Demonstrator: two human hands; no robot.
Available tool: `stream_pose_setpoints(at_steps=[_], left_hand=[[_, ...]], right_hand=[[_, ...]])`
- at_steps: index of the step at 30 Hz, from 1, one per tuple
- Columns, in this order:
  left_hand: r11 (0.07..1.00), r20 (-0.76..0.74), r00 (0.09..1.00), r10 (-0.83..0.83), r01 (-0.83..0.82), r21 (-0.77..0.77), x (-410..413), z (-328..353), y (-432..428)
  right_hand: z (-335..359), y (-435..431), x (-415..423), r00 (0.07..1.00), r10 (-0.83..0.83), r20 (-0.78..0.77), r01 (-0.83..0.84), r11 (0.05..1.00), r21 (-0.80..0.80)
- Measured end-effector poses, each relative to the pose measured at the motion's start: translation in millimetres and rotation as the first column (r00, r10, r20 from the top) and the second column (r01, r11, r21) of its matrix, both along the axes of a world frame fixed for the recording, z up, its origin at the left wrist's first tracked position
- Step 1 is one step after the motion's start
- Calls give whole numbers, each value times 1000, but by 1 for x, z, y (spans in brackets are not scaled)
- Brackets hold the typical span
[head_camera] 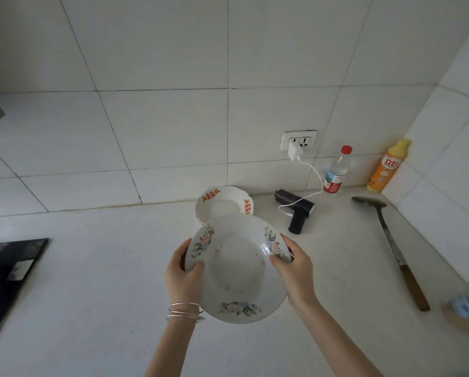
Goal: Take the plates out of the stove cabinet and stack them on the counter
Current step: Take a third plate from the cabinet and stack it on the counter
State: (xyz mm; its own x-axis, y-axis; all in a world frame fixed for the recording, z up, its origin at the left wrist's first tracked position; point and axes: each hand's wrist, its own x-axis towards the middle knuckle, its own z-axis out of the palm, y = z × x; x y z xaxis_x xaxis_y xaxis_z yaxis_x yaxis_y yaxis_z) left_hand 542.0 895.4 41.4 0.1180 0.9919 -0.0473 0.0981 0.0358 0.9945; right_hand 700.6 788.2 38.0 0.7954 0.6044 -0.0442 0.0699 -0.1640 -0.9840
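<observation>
I hold a deep white plate with pastel flower prints (237, 270) above the white counter (105, 268), tilted toward me. My left hand (183, 276) grips its left rim, thumb over the inside edge. My right hand (293, 270) grips the right rim the same way. Just behind it, near the tiled wall, a small stack of white plates with red and orange marks (223, 202) rests on the counter; the held plate hides the stack's front edge.
A black handheld device (295, 210) lies right of the stack, its white cable running to a charger in the wall socket (298, 141). A water bottle (336, 170), an orange detergent bottle (388, 165) and a wooden-handled spatula (391, 246) sit at the right. The black stove top (7, 281) is at the left.
</observation>
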Motion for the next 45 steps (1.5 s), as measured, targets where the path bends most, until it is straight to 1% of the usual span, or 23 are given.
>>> stream_pose_setpoints(at_steps=[12,15,21,28,32,35,39,43,45], left_hand=[[998,-19,1000,-19,18,-64,50,-28,79],[995,-41,999,-34,30,-93,64,-39,100],[987,-107,992,-64,47,-155,84,-62,138],[982,-156,984,-82,53,-179,100,-86,182],[982,-168,981,-94,64,-179,105,-100,199],[982,-153,985,-76,47,-185,111,-107,209],[989,-201,977,-78,50,-141,118,-113,218],[995,-257,964,-65,45,-86,129,-122,226],[998,-285,957,-48,32,-61,133,-126,229]], right_hand=[[-24,79,45,998,-31,-57,28,998,-61],[-34,99,58,996,-28,-87,21,997,-73],[-54,144,81,996,-17,-91,4,990,-140],[-81,191,102,999,27,-41,-37,968,-248],[-91,208,109,999,40,-19,-43,961,-273],[-97,219,115,1000,23,13,-18,962,-273],[-105,230,124,999,34,40,-21,955,-295],[-120,239,137,990,76,118,-31,939,-342],[-127,243,142,991,68,112,-23,931,-364]])
